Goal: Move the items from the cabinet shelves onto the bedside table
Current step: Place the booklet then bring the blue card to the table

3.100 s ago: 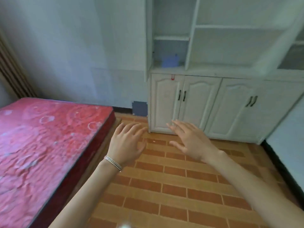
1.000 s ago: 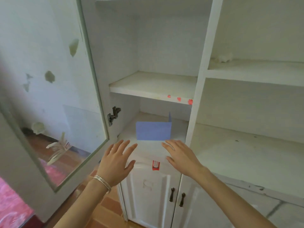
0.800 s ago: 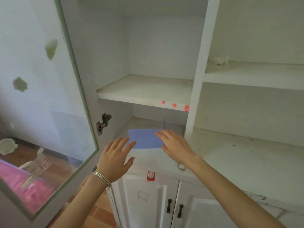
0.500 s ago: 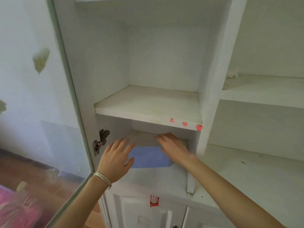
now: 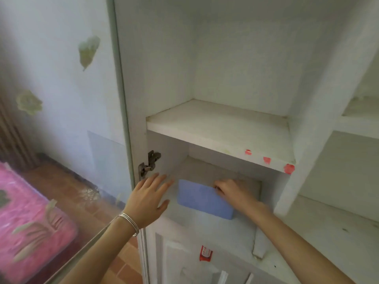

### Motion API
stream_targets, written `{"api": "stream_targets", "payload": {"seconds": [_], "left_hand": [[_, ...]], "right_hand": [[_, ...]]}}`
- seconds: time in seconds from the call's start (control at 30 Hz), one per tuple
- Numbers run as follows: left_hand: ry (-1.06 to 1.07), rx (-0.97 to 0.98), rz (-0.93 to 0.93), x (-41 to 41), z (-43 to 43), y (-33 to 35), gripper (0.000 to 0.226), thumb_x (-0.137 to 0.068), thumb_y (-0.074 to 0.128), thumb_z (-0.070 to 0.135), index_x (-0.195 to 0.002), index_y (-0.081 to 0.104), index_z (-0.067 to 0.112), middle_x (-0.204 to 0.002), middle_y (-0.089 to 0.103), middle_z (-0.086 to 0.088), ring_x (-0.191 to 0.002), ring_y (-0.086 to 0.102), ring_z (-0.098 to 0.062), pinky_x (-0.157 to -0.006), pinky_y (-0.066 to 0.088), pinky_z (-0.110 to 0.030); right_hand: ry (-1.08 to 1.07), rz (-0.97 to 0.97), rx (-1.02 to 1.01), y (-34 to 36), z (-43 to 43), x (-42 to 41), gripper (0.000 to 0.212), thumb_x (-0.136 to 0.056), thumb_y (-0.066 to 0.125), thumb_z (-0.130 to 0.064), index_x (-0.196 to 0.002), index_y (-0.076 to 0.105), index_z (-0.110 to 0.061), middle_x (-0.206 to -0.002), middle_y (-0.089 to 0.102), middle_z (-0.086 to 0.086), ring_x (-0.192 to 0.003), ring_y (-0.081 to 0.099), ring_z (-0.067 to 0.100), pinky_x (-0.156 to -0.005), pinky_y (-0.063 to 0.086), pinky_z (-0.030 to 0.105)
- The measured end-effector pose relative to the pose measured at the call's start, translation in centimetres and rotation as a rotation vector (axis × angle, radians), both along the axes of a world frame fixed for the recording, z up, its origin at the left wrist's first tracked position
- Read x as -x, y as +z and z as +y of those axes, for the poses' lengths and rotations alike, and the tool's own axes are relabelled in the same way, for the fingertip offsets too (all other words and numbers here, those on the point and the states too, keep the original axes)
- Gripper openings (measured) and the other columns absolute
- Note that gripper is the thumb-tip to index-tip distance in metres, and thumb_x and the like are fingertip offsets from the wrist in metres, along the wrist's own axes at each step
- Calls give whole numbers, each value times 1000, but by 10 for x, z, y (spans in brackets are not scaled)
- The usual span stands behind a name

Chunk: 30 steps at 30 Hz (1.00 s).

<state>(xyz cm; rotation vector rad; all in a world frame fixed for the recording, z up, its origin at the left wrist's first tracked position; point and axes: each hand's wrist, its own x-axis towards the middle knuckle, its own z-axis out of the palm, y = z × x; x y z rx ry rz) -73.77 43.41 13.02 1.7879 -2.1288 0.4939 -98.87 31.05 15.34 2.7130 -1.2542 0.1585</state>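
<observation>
A blue box (image 5: 201,198) sits on the lowest open shelf (image 5: 215,228) of the white cabinet, under a middle shelf board (image 5: 221,130). My right hand (image 5: 233,191) is inside that compartment, fingers curled over the box's top right edge. My left hand (image 5: 148,198), with thin bangles on the wrist, hovers flat with fingers spread just left of the box, at the compartment's left wall. The box's back side and my right fingertips are hidden. The bedside table is out of view.
A glass cabinet door (image 5: 61,119) stands swung out on the left, hinge (image 5: 148,162) by my left hand. A red mattress (image 5: 26,218) shows through the glass. Lower cabinet doors (image 5: 178,261) sit beneath. More white shelves (image 5: 352,222) extend to the right.
I walked from the bed side up to the cabinet. My right hand went from in front of the box into the compartment and curled over its top edge. My left hand stayed spread beside it.
</observation>
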Motion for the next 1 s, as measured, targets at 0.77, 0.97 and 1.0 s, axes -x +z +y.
{"api": "stream_targets", "payload": {"seconds": [0.77,0.97,1.0], "left_hand": [[698,-35,-53,104,367,-2,96,-52,84,16,-136,40,32,-138,50,-8,-120,52,-28,-97,44,-41],[850,-2,-83,141,520,-5,61,-61,82,18,-117,59,30,-134,54,-2,-125,46,-20,-105,34,-42],[858,21,-98,146,547,-7,51,-65,80,18,-112,63,28,-131,57,0,-124,48,-19,-104,33,-42]], "right_hand": [[987,-259,-755,8,208,-70,12,-90,57,-15,-91,65,-24,-87,64,-5,-80,54,-5,-73,37,9],[1194,-20,-1018,-1,354,-113,23,-91,57,-7,-88,66,-28,-87,67,-13,-82,57,-8,-79,42,14],[1226,10,-1043,-4,379,-119,20,-91,57,-11,-88,68,-28,-87,69,-10,-83,58,-3,-80,44,18]]}}
